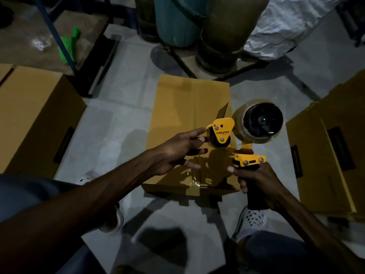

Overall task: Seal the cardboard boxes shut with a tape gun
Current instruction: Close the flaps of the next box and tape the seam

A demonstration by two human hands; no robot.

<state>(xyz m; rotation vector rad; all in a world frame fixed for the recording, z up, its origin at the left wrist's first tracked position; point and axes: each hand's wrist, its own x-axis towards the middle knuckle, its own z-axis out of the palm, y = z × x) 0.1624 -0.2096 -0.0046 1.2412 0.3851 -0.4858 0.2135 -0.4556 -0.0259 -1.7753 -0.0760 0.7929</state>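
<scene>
The tape gun has yellow painted metal plates with a slight sheen, bright metal screws and a matt black plastic handle. Its tape roll is clear, glossy film round a black plastic hub. The middle cardboard box is smooth matt brown card, with a shiny, wrinkled strip of clear tape near its front edge. The floor looks like pale, dull concrete. A white plastic sheet behind is crinkled and glossy.
</scene>
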